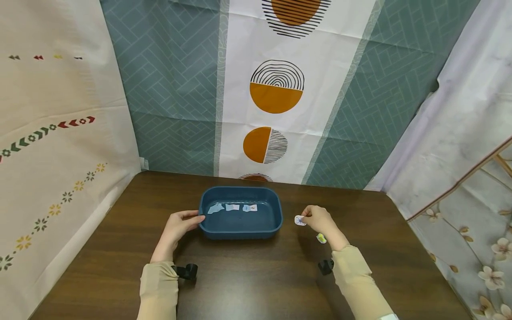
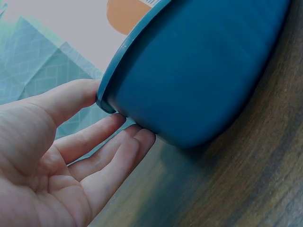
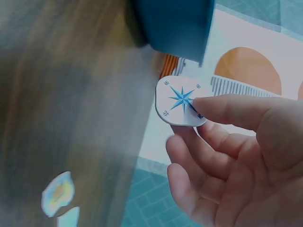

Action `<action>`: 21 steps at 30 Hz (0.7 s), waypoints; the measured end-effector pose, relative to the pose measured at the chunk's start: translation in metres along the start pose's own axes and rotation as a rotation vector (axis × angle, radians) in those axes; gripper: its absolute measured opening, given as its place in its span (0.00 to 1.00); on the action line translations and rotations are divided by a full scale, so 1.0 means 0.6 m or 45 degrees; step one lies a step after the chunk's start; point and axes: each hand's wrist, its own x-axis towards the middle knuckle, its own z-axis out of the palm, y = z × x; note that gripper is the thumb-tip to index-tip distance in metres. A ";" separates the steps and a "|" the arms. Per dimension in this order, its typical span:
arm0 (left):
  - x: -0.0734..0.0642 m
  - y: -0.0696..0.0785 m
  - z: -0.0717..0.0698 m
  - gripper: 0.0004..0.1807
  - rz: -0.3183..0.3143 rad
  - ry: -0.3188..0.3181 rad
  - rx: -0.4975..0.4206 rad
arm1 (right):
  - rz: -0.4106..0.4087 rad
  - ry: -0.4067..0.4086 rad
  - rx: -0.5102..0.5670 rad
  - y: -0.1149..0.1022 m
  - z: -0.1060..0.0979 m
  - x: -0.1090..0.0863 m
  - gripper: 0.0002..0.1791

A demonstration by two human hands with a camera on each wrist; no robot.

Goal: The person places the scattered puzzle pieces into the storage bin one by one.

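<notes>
A dark blue rectangular tub stands on the table, with three small pale blue and white flat pieces in a row inside it. My left hand pinches the tub's left rim, thumb on top and fingertips beneath the lip in the left wrist view. To the right of the tub, my right hand holds a white compass card between thumb and fingers. The card has rounded corners and a blue star. Below that hand, a yellow-green cutout piece lies on the table.
The brown wooden table reaches back to a patterned curtain. Cloth hangs along both sides. In the right wrist view, a second light piece lies beside the cutout. Black wrist mounts project from both sleeves.
</notes>
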 end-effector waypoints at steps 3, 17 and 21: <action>-0.001 0.002 0.001 0.31 -0.010 0.008 -0.003 | -0.014 0.025 0.005 -0.009 -0.007 0.005 0.06; -0.004 0.003 0.004 0.29 -0.012 0.009 -0.007 | -0.093 0.170 0.057 -0.081 -0.013 0.032 0.06; -0.004 0.001 0.003 0.29 -0.014 0.009 -0.012 | -0.108 0.175 0.072 -0.107 -0.004 0.042 0.06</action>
